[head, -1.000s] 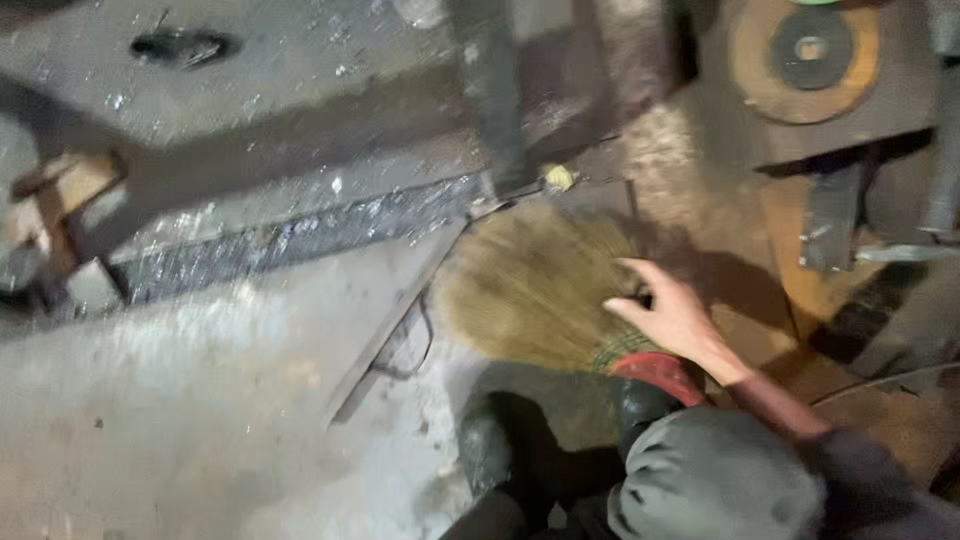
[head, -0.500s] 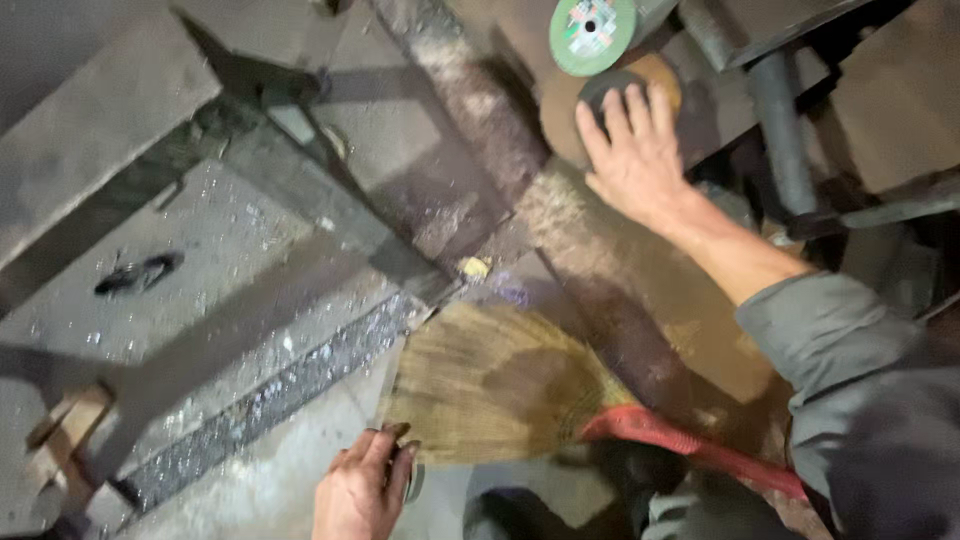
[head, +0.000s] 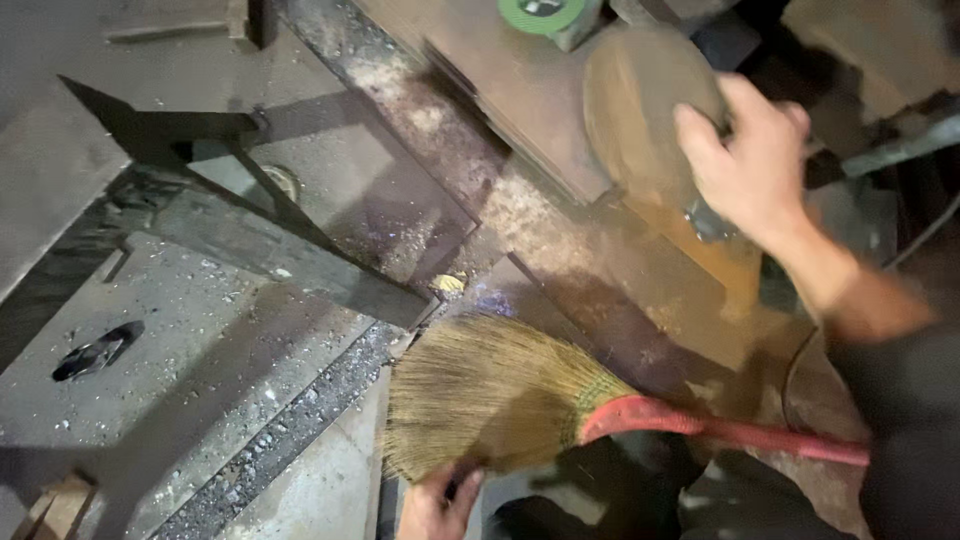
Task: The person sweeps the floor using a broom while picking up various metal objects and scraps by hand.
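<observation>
My right hand (head: 752,165) reaches to the upper right and grips the edge of a round brown disc (head: 635,110) that rests on rusty metal plates. My left hand (head: 436,505) shows only partly at the bottom edge, fingers curled against the lower edge of the straw bristles of a broom (head: 490,395). What those fingers hold is hidden. The broom lies on the floor, and its red handle (head: 730,432) runs to the right under my right arm.
A green disc (head: 540,12) sits at the top edge. A dark metal angle bar (head: 290,265) slants across the dusty concrete floor. A small black object (head: 95,350) lies at the left, with wood scraps (head: 55,510) at the bottom left. A yellow scrap (head: 448,283) lies near the bristles.
My right hand has gone from flat above the disc to gripping its edge. The view has shifted, so the broom and my left hand sit further right in it.
</observation>
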